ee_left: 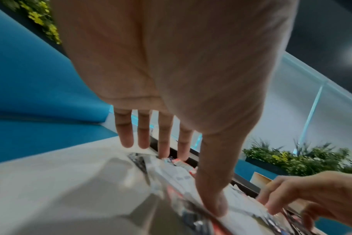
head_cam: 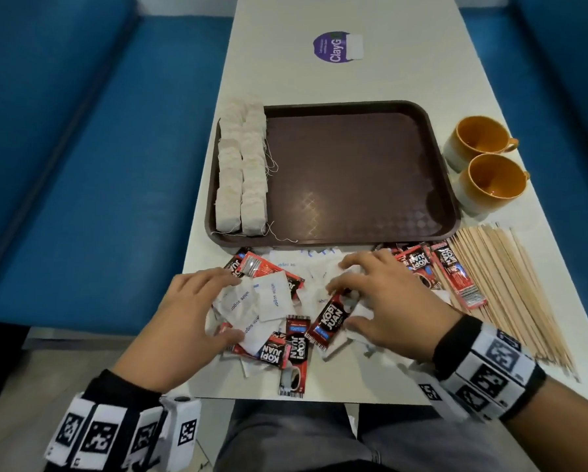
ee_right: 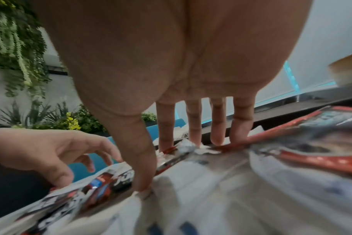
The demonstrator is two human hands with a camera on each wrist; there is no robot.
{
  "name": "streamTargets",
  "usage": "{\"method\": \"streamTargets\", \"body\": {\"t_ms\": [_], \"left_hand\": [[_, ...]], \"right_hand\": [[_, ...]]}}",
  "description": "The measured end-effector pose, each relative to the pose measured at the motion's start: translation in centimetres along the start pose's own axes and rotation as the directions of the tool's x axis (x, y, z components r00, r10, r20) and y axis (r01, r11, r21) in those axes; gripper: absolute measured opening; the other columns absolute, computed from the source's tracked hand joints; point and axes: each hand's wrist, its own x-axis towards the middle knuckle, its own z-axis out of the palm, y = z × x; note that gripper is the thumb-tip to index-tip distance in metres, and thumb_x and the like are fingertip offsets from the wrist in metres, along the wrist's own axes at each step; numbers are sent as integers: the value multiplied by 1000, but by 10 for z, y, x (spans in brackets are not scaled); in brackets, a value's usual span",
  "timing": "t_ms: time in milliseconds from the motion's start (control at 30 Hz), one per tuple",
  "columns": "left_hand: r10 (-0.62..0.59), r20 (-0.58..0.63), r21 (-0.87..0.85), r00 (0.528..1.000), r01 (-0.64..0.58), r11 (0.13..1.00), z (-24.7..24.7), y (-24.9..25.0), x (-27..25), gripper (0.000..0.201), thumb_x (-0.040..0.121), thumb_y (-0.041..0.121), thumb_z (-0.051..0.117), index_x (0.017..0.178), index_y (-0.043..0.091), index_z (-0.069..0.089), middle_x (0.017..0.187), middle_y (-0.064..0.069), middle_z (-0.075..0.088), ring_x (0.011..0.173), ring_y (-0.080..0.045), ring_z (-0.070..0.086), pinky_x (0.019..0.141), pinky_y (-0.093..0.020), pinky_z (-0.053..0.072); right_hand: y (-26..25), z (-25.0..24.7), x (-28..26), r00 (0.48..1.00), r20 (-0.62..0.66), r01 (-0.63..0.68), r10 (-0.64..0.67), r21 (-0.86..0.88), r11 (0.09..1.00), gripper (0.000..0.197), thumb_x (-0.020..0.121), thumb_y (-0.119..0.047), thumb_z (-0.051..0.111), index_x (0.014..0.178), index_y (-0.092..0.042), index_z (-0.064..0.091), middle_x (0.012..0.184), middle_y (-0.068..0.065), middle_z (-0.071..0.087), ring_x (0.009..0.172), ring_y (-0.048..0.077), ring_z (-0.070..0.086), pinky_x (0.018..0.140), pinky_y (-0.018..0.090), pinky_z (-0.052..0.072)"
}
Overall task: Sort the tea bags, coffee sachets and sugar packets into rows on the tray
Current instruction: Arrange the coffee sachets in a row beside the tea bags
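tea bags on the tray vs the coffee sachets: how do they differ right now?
The plain off-white paper tea bags lie inside the brown plastic tray, along its left edge; the red-and-black foil coffee sachets lie on the white table, none on the tray.
Tea bags sit in two tidy rows; sachets are scattered, mixed with white paper sugar packets.
Tea bags are squarish with strings; sachets are long and printed.
Both lie flat.

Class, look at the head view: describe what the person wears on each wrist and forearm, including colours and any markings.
Both hands are bare. The left wrist carries a black band ringed with white blocks, each printed with a black square code marker, over a black sleeve. The right wrist wears a matching black band with white blocks and the same kind of markers. No rings, gloves or cables show.
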Motion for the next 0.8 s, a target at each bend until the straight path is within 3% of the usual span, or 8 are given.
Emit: {"method": "streamTargets", "body": {"t_ms": [133,300,400,467,533,633,700,800], "left_hand": [[-85,-66,-98,994,79,992,-7,-13,-11,69,72,45,88,130,47,51,131,37,41,123,6,30,99,-18,30],[-34,-69,-102,997,27,994,-11,-14,-20,56,73,57,79,123,45,56,128,32,49,127,-1,36,103,-22,34],[84,38,-113,996,-79,990,-2,-1,-19,83,60,64,87,133,47,51,138,35,38,133,1,30,109,-22,32],[127,129,-74,983,-118,990,6,6,-16,103,50,67,90,141,52,41,148,37,24,139,0,21,110,-24,29],[118,165,-18,979,-117,993,13,10,-12,110,48,63,92,142,55,36,151,36,18,139,-4,17,112,-27,29],[119,102,-4,988,-119,993,18,11,-7,94,57,58,90,139,50,44,148,33,25,133,-6,23,112,-28,34],[130,54,1,990,-130,991,19,10,-6,80,67,58,86,137,46,48,146,30,31,130,-5,27,109,-27,37],[115,-4,-8,993,-115,993,17,8,-7,63,77,44,82,133,43,53,141,25,41,126,-7,36,107,-29,41]], "right_hand": [[11,-10,-1,994,-70,-76,81,81,994,52,91,-45,70,139,-46,51,139,-20,41,126,4,32,107,22,30],[30,-29,-9,953,-243,-139,181,180,974,37,84,-49,76,118,-42,63,115,-18,51,114,8,49,96,28,42],[29,-36,-23,979,-144,-132,145,92,987,55,67,-70,76,115,-47,59,111,-21,45,107,7,46,88,26,45],[17,-29,-29,993,3,-117,117,15,993,73,58,-78,75,122,-55,49,117,-23,39,109,3,39,93,25,44],[12,-13,-29,995,56,-77,82,-85,993,87,56,-80,77,131,-56,42,123,-21,36,113,4,34,97,27,42],[13,2,-23,998,12,-54,57,-162,985,88,64,-74,78,139,-52,37,128,-18,38,117,7,34,99,31,43],[14,1,-22,998,-28,-52,48,-151,987,73,75,-67,74,139,-51,40,129,-18,41,118,7,39,98,31,46],[15,-3,-21,995,-75,-72,65,-93,993,51,86,-54,67,134,-46,51,125,-18,50,115,8,50,92,32,52]]}}
